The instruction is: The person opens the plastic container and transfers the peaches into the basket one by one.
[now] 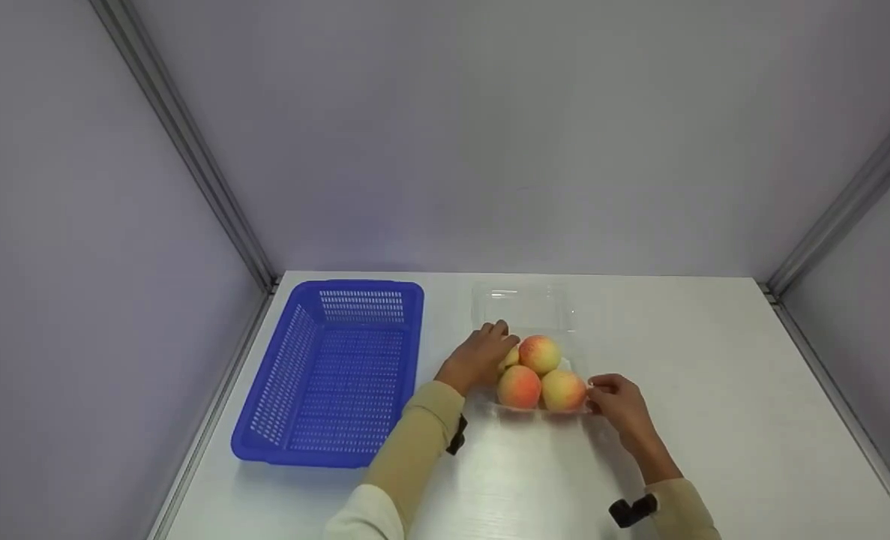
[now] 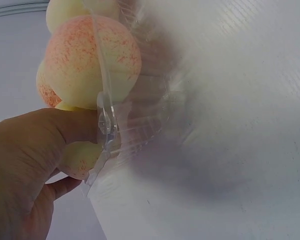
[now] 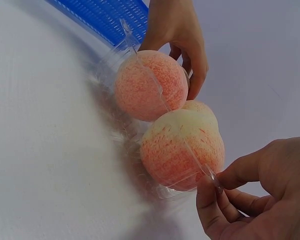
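Observation:
A clear plastic clamshell box [image 3: 162,192] holds several yellow-red peaches [image 1: 519,387]. My left hand [image 1: 482,356] reaches over its left side, fingers curled round a partly hidden peach [image 2: 81,160] at the back left. The thumb lies just inside the rim in the left wrist view. At the front right corner my right hand [image 1: 621,405] pinches the box's rim between thumb and fingers, as the right wrist view shows, beside the nearest peach [image 3: 182,150]. The transparent lid [image 1: 523,306] lies folded back behind the peaches.
A blue plastic basket [image 1: 418,360] with slotted walls stands left of the box, close to my left forearm. Everything rests on a white table [image 1: 714,360], with grey panels [image 1: 519,135] behind it and at both sides.

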Tool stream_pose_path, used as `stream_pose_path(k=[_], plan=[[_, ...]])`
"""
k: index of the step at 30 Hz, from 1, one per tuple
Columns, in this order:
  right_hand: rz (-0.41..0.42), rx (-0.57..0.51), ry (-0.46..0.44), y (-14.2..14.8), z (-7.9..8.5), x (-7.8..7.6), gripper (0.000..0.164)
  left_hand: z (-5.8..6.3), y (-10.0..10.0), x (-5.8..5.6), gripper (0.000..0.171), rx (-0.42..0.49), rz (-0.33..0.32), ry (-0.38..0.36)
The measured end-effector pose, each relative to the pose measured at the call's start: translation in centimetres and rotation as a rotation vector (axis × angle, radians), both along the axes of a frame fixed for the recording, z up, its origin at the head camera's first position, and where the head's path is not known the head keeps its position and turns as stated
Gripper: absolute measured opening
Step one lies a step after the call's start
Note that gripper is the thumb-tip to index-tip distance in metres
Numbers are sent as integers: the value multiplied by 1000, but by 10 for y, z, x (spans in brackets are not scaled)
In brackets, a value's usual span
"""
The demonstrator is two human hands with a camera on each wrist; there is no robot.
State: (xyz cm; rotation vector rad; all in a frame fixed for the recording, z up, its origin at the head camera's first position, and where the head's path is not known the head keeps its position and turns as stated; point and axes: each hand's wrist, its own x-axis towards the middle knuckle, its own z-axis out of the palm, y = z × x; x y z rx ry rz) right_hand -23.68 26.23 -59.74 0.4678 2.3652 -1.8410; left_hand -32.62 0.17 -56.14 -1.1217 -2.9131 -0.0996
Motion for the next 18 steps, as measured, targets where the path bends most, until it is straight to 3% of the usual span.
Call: stream_pose_path(k=[18], plan=[[-1,3,-7,1,1,1,35,2,0,-3,40,-10,-5,-21]])
